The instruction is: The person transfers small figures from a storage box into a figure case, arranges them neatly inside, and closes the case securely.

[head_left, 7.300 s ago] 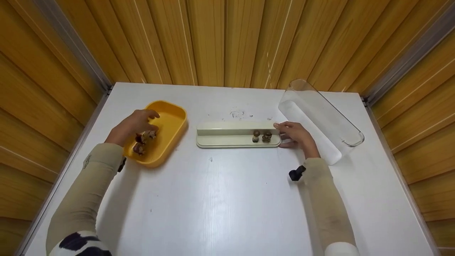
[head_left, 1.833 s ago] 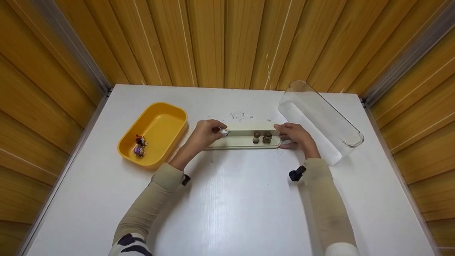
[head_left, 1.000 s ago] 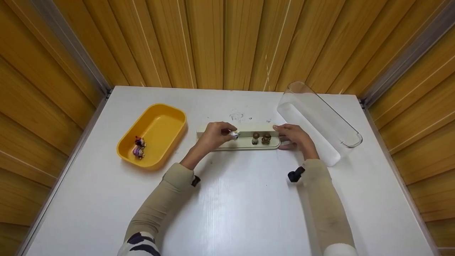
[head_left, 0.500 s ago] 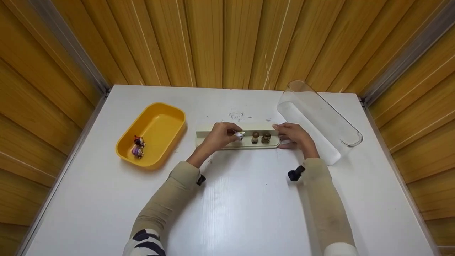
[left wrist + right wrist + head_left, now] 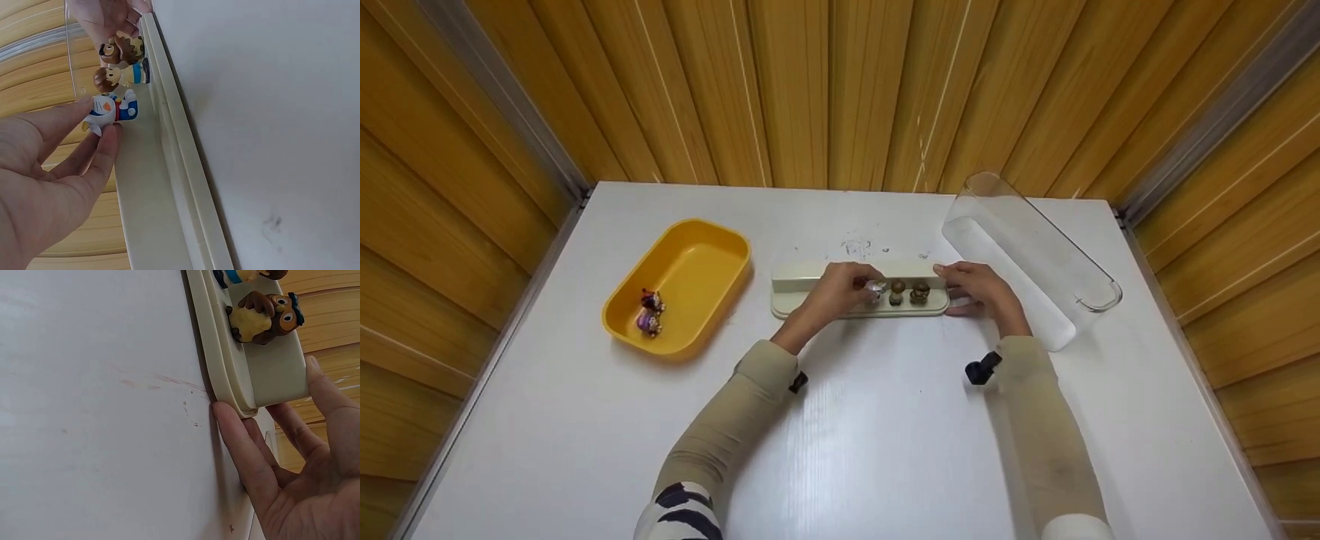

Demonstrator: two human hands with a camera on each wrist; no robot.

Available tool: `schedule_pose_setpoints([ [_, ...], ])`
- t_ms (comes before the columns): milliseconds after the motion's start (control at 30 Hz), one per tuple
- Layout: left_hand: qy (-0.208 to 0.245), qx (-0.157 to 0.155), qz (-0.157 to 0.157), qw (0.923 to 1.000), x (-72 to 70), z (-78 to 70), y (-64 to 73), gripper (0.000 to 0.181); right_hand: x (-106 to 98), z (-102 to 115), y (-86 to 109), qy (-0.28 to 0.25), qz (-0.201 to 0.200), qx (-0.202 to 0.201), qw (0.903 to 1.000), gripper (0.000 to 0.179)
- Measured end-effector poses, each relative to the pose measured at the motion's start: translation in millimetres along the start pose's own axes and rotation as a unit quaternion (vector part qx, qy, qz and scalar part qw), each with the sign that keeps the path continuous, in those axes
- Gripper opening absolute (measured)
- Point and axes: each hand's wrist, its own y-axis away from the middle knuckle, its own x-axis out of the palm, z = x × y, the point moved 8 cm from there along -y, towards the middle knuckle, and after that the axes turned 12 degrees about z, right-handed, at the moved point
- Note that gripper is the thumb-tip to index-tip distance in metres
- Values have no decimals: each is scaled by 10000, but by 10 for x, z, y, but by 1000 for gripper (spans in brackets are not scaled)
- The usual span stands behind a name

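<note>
My left hand (image 5: 840,289) pinches a small toy figurine (image 5: 107,111) between thumb and fingertips; it has a white head, orange beak and blue body. It stands upright close over the cream display base (image 5: 789,301), beside a brown-haired boy figurine (image 5: 121,77). Beyond the boy, at the base's right end, is a brown owl figurine (image 5: 264,318) with a yellow belly. My right hand (image 5: 981,286) holds that end, its thumb on the raised back step and its fingers against the rounded front corner.
A yellow tray (image 5: 701,281) sits at the left with a red-and-black figurine (image 5: 652,301) and a purple one (image 5: 649,323) inside. A clear plastic cover (image 5: 1035,240) lies slanted at the back right. Wood-patterned walls (image 5: 795,90) border the white table (image 5: 870,420).
My left hand has left the yellow tray with the white-headed figurine, then moved right along the base until the figurine is next to the boy. My right hand has stayed at the base's end.
</note>
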Motion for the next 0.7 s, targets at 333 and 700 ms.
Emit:
schedule_pose_setpoints([
  [333,-348,-397,-212,9984,60,-68,-52,22,13,3,-9,-146,38,-80,9999,64],
  [700,-703,-720,-384,9942,183,-70,-98,19,1,-5,-8,-178,42,-58,9998,68],
])
